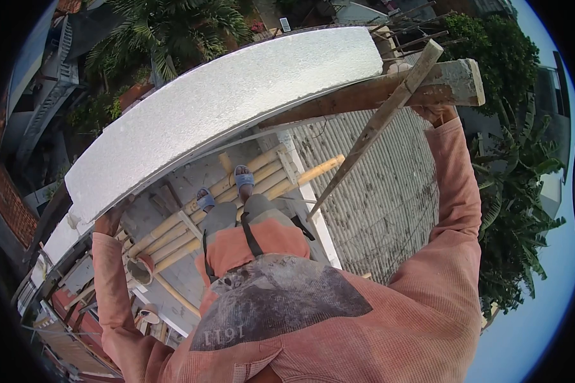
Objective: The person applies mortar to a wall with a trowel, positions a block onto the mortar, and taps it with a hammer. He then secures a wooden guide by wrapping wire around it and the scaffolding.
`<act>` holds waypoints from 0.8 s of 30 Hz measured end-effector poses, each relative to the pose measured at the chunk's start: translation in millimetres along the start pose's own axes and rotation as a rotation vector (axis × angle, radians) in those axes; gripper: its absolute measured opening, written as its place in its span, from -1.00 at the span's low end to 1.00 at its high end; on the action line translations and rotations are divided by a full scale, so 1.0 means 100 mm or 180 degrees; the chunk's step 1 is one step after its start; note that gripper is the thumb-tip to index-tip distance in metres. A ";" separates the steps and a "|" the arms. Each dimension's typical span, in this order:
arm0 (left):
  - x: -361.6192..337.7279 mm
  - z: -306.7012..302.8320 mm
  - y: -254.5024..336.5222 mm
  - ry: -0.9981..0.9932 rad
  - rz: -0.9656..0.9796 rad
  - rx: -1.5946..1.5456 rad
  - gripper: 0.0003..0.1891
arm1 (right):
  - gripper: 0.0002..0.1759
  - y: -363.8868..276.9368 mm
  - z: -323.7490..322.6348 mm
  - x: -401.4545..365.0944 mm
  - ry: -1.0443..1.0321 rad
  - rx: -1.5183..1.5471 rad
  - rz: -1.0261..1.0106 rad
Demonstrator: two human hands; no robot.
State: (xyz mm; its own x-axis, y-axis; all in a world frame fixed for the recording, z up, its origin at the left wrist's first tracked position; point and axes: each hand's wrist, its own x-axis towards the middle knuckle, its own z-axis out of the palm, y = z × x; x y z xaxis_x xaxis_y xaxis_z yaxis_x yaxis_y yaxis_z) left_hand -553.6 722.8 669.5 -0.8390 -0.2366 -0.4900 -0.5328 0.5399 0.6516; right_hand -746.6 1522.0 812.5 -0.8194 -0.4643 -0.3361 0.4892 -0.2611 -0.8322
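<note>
Above bamboo poles (316,171), left hand (108,221) reaches, right hand (436,114) clasps timber (457,83).

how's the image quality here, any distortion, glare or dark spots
Head view: fisheye look, black rounded border, the white block probably bowed by the lens; head view: bright daylight, block pale but its grain still readable; head view: left hand shadowed, its fingers hard to make out
</note>
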 end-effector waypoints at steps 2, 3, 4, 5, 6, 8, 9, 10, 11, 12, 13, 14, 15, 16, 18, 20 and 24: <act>0.00 0.00 -0.04 0.0009 0.0036 -0.0021 -0.41 | -0.67 0.02 0.03 0.00 0.0109 -0.0084 -0.0073; 0.02 0.00 -0.10 -0.0029 -0.0012 -0.0157 -0.40 | -0.67 0.02 0.04 0.00 0.0154 -0.0122 -0.0100; 0.05 0.00 -0.16 -0.0072 -0.0062 -0.0293 -0.38 | -0.67 0.04 0.05 0.00 0.0212 -0.0156 -0.0133; 0.06 -0.01 -0.21 -0.0113 -0.0114 -0.0432 -0.36 | -0.67 0.07 0.07 0.00 0.0255 -0.0173 -0.0160; 0.07 -0.02 -0.27 -0.0133 -0.0131 -0.0317 -0.36 | -0.67 0.10 0.08 0.00 0.0302 -0.0198 -0.0200; 0.08 -0.03 -0.27 -0.0128 -0.0161 -0.0115 -0.37 | -0.67 0.13 0.13 0.01 0.0358 -0.0278 -0.0301; 0.11 -0.04 -0.34 -0.0107 -0.0075 -0.0049 -0.37 | -0.67 0.15 0.15 -0.01 0.0399 -0.0327 -0.0361; 0.14 -0.04 -0.39 -0.0101 0.0015 0.0008 -0.37 | -0.67 0.17 0.14 -0.04 0.0448 -0.0294 -0.0377; 0.15 -0.03 -0.44 -0.0099 0.0107 0.0070 -0.37 | -0.67 0.20 0.14 -0.09 0.0502 -0.0271 -0.0409; 0.13 -0.03 -0.49 -0.0073 0.0051 -0.0028 -0.37 | -0.66 0.24 0.05 -0.13 0.0558 -0.0058 -0.0399; 0.08 -0.01 -0.35 -0.0022 0.0011 -0.0126 -0.37 | -0.65 0.29 -0.05 -0.16 0.0616 0.0155 -0.0393; 0.08 0.00 -0.28 -0.0002 0.0017 -0.0109 -0.36 | -0.63 0.30 -0.04 -0.16 0.0653 0.0370 -0.0399; 0.07 0.01 -0.21 0.0017 0.0023 -0.0092 -0.36 | -0.63 0.34 0.00 -0.16 0.0705 0.0278 -0.0487; 0.09 0.03 -0.19 0.0004 0.0064 0.0042 -0.36 | -0.62 0.37 0.23 -0.11 0.0748 0.0192 -0.0565; 0.05 0.03 -0.06 -0.0097 0.0054 0.0160 -0.34 | -0.62 0.42 0.42 -0.12 0.0908 0.0211 -0.0648; -0.10 0.07 0.23 -0.0063 -0.0014 0.0169 -0.29 | -0.66 0.43 0.33 -0.17 0.1098 0.0012 -0.0793; -0.18 0.11 0.37 0.0126 0.0026 0.0206 -0.22 | -0.75 0.54 0.81 -0.42 0.2777 -0.2256 -0.1925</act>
State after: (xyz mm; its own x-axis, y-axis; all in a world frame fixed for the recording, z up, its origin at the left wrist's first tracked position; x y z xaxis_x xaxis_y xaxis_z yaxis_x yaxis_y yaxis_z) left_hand -557.3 755.7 696.3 -0.8476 -0.2630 -0.4608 -0.5188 0.5927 0.6160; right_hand -661.3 1459.4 817.5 -0.9103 0.3479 0.2243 -0.0739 0.3966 -0.9150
